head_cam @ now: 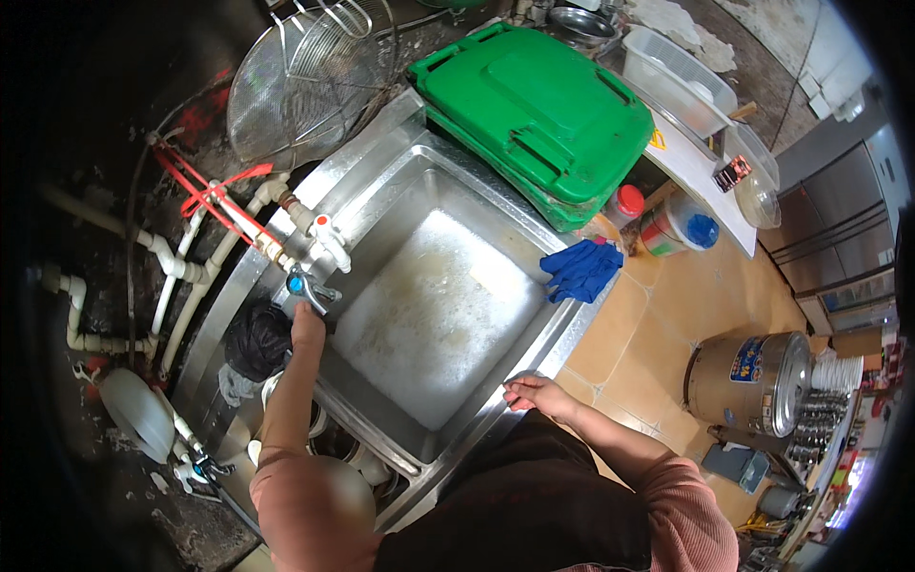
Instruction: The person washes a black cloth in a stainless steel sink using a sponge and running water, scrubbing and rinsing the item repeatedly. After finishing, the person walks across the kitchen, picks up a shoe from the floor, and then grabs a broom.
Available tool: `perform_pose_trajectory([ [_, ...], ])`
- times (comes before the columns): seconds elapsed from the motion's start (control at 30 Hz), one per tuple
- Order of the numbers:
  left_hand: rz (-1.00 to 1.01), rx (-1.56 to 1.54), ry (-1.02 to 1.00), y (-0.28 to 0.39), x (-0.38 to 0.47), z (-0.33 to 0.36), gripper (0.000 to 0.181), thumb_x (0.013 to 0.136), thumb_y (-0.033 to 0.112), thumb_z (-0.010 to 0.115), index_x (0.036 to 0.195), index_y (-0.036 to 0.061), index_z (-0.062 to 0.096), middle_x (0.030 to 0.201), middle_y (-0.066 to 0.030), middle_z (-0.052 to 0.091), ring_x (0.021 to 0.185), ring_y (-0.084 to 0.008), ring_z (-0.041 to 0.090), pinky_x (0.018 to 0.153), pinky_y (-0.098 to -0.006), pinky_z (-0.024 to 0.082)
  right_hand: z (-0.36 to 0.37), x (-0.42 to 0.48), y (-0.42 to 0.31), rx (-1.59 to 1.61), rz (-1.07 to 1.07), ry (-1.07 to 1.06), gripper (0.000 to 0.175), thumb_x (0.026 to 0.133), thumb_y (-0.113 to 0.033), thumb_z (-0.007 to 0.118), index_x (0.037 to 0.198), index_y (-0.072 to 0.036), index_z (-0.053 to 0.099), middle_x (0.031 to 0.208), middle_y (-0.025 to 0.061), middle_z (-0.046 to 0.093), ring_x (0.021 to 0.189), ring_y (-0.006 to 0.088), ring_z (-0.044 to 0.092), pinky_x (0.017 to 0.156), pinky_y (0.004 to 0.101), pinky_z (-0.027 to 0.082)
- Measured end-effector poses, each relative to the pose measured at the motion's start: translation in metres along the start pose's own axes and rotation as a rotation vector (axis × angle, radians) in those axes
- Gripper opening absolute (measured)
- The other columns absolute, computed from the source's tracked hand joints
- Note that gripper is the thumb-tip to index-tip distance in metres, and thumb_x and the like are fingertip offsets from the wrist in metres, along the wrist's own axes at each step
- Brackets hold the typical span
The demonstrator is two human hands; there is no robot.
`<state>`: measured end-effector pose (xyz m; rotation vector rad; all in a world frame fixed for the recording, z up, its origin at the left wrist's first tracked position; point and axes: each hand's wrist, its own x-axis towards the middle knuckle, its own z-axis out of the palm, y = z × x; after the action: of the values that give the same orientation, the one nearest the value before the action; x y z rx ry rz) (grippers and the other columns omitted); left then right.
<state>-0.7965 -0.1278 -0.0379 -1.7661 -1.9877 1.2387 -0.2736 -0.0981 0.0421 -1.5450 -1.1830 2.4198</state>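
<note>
My left hand (307,327) reaches over the sink's back left corner, its fingers closed at the handle of a metal tap (309,286) with a blue cap. Beside it is a white plastic tap (331,243) with a red cap. In the stainless-steel sink (429,422), white foam (443,314) covers the water, with a brownish patch in the middle. My right hand (536,395) rests by the sink's front rim with fingers curled; whether something small is in them is unclear. Blue rubber gloves (585,270) drape over the front right rim.
A green bin lid (536,107) lies over the sink's right side. Wire mesh strainers (307,86) hang on the wall above pipes. A dark bundled cloth or bag (257,339) sits left of the taps. Behind me stands a large steel drum (743,382). Dishes fill the left basin (336,436).
</note>
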Motion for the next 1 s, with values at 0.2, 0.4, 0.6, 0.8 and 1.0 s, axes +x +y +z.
perform_pose_trajectory([
  [0.2,-0.319,-0.697,0.308,-0.059,-0.054,-0.068,0.021,0.073,0.017,0.063,0.092,0.0063,0.064,0.098,-0.0088,0.061,0.098,-0.0269,0.056,0.084,-0.038,0.041,0.006,0.011,-0.008,-0.013,-0.012,-0.033,0.034,0.096,-0.029,0.053,0.114,-0.001,0.058,0.102,0.0094,0.064,0.082,0.0169,0.064,0.075,0.0274,0.05],
  [0.4,-0.747,-2.21,0.452,-0.123,-0.089,-0.023,0.022,0.082,0.017,0.066,0.095,0.0053,0.053,0.087,-0.0013,0.054,0.079,-0.0136,0.054,0.071,-0.0309,0.045,0.016,0.023,-0.012,-0.067,-0.014,-0.069,0.032,0.096,-0.026,0.053,0.117,-0.002,0.058,0.102,0.0088,0.063,0.081,0.0152,0.064,0.076,0.0267,0.052],
  [0.6,-1.239,-1.302,0.678,-0.147,-0.121,0.034,0.07,0.082,0.026,0.071,0.128,-0.0107,0.033,0.121,-0.0309,0.051,0.105,-0.0462,0.053,0.09,-0.0452,0.045,0.02,0.018,-0.009,-0.048,-0.038,-0.053,0.031,0.096,-0.026,0.053,0.116,-0.002,0.059,0.101,0.0074,0.063,0.082,0.0143,0.063,0.077,0.0262,0.052],
  [0.8,-1.314,-0.912,0.408,-0.117,-0.139,0.049,0.067,0.086,0.037,0.064,0.134,-0.0008,0.038,0.13,-0.0257,0.046,0.122,-0.0386,0.044,0.098,-0.0438,0.041,0.021,-0.007,-0.001,-0.038,-0.096,-0.029,0.026,0.096,-0.022,0.053,0.111,-0.002,0.06,0.096,0.0053,0.063,0.083,0.0135,0.062,0.073,0.0262,0.051],
  [1.0,-1.2,-0.903,0.503,-0.108,-0.15,0.08,0.055,0.088,0.032,0.063,0.13,0.0019,0.045,0.127,-0.0237,0.049,0.121,-0.0386,0.045,0.1,-0.0432,0.04,0.018,-0.036,0.001,0.032,-0.219,-0.005,0.025,0.095,-0.017,0.056,0.112,0.0,0.058,0.097,0.0052,0.062,0.083,0.0129,0.061,0.073,0.026,0.052],
])
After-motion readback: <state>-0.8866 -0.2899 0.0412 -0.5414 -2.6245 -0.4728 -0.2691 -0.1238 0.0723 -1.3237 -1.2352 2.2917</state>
